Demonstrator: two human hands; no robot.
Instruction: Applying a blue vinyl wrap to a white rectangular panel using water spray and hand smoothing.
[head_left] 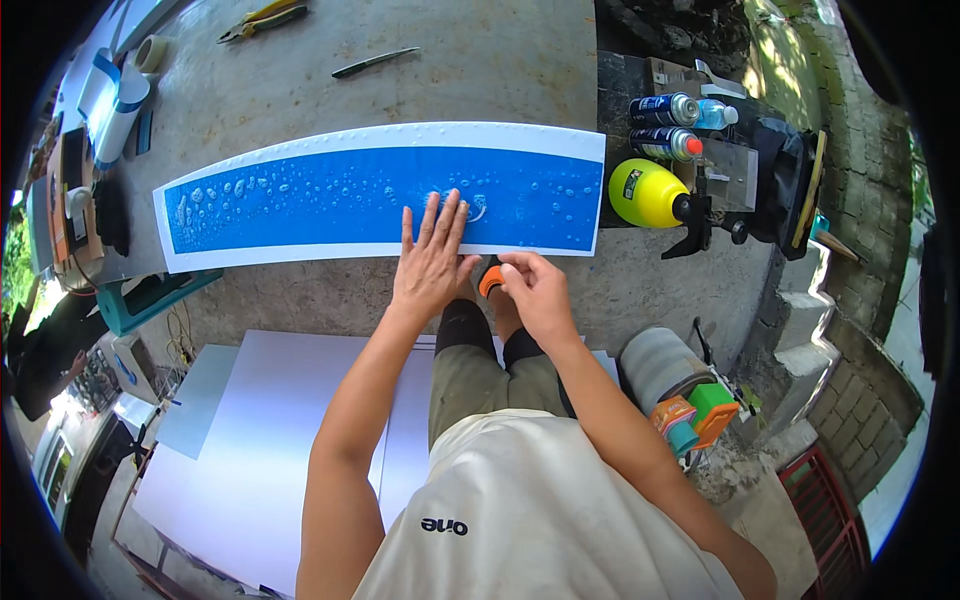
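Observation:
A long white-bordered panel with a blue face (330,205) lies across the near part of the table, wet with drops that cluster on its left half. My left hand (432,258) rests flat on the blue face right of its middle, fingers spread and holding nothing. By its fingertips a pale curved streak shows on the blue. My right hand (540,298) is at the panel's near edge, fingers curled in and thumb close to them; whatever they may hold is hidden.
A yellow spray bottle (645,193) and spray cans (665,108) stand to the right. Farther back on the table (500,85) lie a pen-like cutter (375,63) and yellow-handled pliers (262,20). Rolled film (122,110) is at the left, with large white sheets (270,430) below.

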